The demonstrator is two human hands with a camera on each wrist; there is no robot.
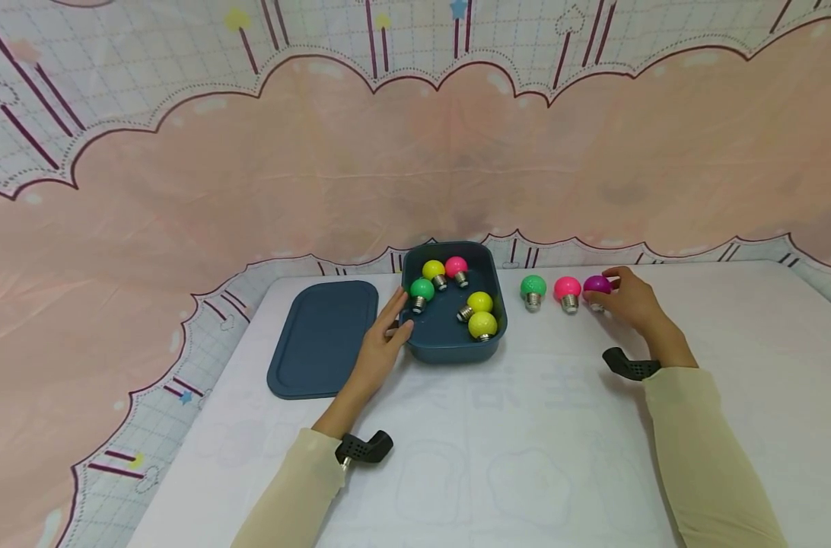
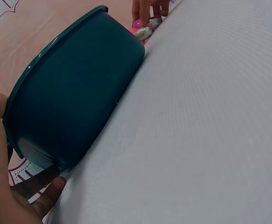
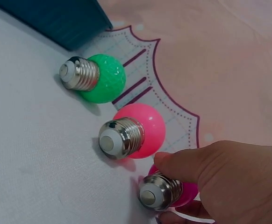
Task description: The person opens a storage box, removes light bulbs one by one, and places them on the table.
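My right hand (image 1: 635, 302) pinches a purple light bulb (image 1: 596, 283) between thumb and fingers, at the right end of a row on the table. In the right wrist view the bulb's metal screw base (image 3: 157, 191) points away from the palm. Beside it lie a pink bulb (image 1: 567, 289) and a green bulb (image 1: 533, 287). My left hand (image 1: 377, 346) touches the left side of a dark blue box (image 1: 456, 353), its fingers fairly straight. Inside the box are several bulbs: a green one (image 1: 421, 289), a pink one (image 1: 456, 266) and yellow ones (image 1: 482, 325).
A dark blue lid (image 1: 325, 339) lies flat left of the box, partly behind my left hand. The white tabletop (image 1: 511, 441) spreads out in front. A patterned peach and white cloth (image 1: 415, 167) hangs behind the table's far edge.
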